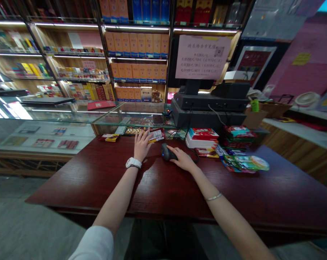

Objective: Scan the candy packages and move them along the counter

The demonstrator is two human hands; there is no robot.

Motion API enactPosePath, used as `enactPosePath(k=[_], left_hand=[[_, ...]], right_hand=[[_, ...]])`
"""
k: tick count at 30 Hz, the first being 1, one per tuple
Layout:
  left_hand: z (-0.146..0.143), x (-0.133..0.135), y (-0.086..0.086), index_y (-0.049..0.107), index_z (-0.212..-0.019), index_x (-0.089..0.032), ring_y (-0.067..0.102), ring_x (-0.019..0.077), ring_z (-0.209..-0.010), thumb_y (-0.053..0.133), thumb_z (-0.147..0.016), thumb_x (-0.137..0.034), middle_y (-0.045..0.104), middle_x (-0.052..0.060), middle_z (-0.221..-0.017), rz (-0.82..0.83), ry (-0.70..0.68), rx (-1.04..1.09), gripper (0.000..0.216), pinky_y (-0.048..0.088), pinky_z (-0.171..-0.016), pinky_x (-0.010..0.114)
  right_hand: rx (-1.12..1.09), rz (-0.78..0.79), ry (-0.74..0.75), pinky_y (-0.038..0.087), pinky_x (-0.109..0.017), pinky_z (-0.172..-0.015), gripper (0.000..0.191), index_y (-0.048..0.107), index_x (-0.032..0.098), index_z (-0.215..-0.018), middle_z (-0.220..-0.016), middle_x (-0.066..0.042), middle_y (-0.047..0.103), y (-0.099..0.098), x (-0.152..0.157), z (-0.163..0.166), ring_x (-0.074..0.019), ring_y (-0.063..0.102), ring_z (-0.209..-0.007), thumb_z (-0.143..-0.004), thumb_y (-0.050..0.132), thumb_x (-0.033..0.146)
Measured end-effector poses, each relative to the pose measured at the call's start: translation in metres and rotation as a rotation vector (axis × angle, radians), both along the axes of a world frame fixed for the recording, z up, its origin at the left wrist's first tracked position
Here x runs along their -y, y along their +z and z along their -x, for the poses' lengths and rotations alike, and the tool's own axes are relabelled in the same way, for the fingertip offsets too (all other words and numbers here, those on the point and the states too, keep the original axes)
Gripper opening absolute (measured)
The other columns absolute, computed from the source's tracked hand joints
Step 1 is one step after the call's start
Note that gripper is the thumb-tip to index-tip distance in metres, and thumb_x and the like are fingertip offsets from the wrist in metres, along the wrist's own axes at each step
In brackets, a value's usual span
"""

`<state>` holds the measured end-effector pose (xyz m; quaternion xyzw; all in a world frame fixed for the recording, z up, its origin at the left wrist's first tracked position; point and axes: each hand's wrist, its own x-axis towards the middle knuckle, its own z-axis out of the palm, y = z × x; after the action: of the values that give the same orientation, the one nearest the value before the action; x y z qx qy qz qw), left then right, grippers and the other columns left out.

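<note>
My right hand (183,159) is wrapped round a black barcode scanner (167,152) with a small blue light, low over the dark red wooden table (104,180). The scanner's head points towards the back of the table. My left hand (142,145), a white watch on its wrist, has its fingers apart at the left end of a dark red and yellow packet (157,135) with a pale label turned up. Whether the fingertips touch that packet I cannot tell. Further left lies another red and yellow packet (108,137).
Stacked boxes (203,134), a pile of packets (238,137) and a green bag (246,162) occupy the table's right side. Behind stand a glass counter (133,115) with a phone (157,119) on it, and a cash register (209,104) with a paper-covered screen. Stocked shelves line the back wall.
</note>
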<state>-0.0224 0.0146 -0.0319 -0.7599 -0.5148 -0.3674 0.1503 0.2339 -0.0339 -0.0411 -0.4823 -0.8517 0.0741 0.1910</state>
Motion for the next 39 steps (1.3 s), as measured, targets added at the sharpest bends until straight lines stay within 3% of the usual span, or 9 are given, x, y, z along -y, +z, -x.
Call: enactPosePath(k=[6, 11, 17, 25, 35, 39], left_hand=[[-0.005, 0.005, 0.006, 0.059, -0.134, -0.029, 0.04, 0.0296, -0.144, 0.061, -0.091, -0.033, 0.049, 0.002, -0.153, -0.034, -0.028, -0.005, 0.043, 0.023, -0.123, 0.055], [-0.015, 0.013, 0.014, 0.06, -0.133, -0.029, 0.042, 0.0306, -0.142, 0.064, -0.09, -0.031, 0.051, 0.003, -0.151, -0.065, -0.099, -0.068, 0.044, 0.023, -0.123, 0.057], [-0.035, 0.024, 0.018, 0.058, -0.136, -0.03, 0.043, 0.031, -0.141, 0.063, -0.091, -0.031, 0.051, 0.004, -0.151, -0.113, -0.211, -0.135, 0.045, 0.024, -0.123, 0.059], [-0.053, 0.034, 0.013, 0.057, -0.136, -0.028, 0.046, 0.0303, -0.139, 0.061, -0.092, -0.034, 0.054, 0.006, -0.148, -0.097, -0.33, -0.193, 0.044, 0.028, -0.122, 0.058], [-0.051, 0.031, 0.013, 0.057, -0.136, -0.025, 0.046, 0.0288, -0.14, 0.066, -0.089, -0.033, 0.048, 0.011, -0.153, -0.084, -0.34, -0.129, 0.049, 0.028, -0.121, 0.057], [-0.047, 0.029, 0.014, 0.057, -0.135, -0.028, 0.048, 0.0278, -0.139, 0.066, -0.089, -0.031, 0.056, 0.007, -0.147, -0.075, -0.342, -0.089, 0.047, 0.026, -0.122, 0.057]], right_hand=[[-0.103, -0.025, 0.044, 0.048, -0.045, -0.104, 0.066, 0.039, 0.03, -0.152, -0.132, -0.01, 0.057, -0.005, -0.007, -0.006, -0.0268, 0.059, -0.121, -0.091, 0.064, 0.033], [-0.279, -0.322, -0.032, 0.037, -0.049, -0.117, 0.06, 0.045, 0.025, -0.148, -0.147, -0.012, 0.05, 0.002, -0.013, -0.016, -0.0279, 0.046, -0.138, -0.092, 0.063, 0.038], [-0.15, -0.587, -0.13, 0.029, -0.056, -0.121, 0.06, 0.042, 0.024, -0.15, -0.158, -0.011, 0.038, 0.01, -0.006, -0.007, -0.0297, 0.033, -0.148, -0.092, 0.059, 0.027], [-0.011, -0.627, -0.116, 0.023, -0.056, -0.123, 0.055, 0.046, 0.02, -0.146, -0.157, -0.013, 0.042, 0.009, 0.0, 0.005, -0.0279, 0.034, -0.148, -0.092, 0.057, 0.023], [0.006, -0.613, -0.125, 0.027, -0.057, -0.122, 0.052, 0.053, 0.024, -0.14, -0.148, -0.011, 0.051, 0.011, -0.001, -0.001, -0.0284, 0.041, -0.143, -0.089, 0.058, 0.015], [-0.023, -0.616, -0.158, 0.028, -0.057, -0.121, 0.052, 0.054, 0.023, -0.137, -0.145, -0.012, 0.053, 0.011, -0.003, -0.005, -0.0287, 0.043, -0.141, -0.087, 0.057, 0.012]])
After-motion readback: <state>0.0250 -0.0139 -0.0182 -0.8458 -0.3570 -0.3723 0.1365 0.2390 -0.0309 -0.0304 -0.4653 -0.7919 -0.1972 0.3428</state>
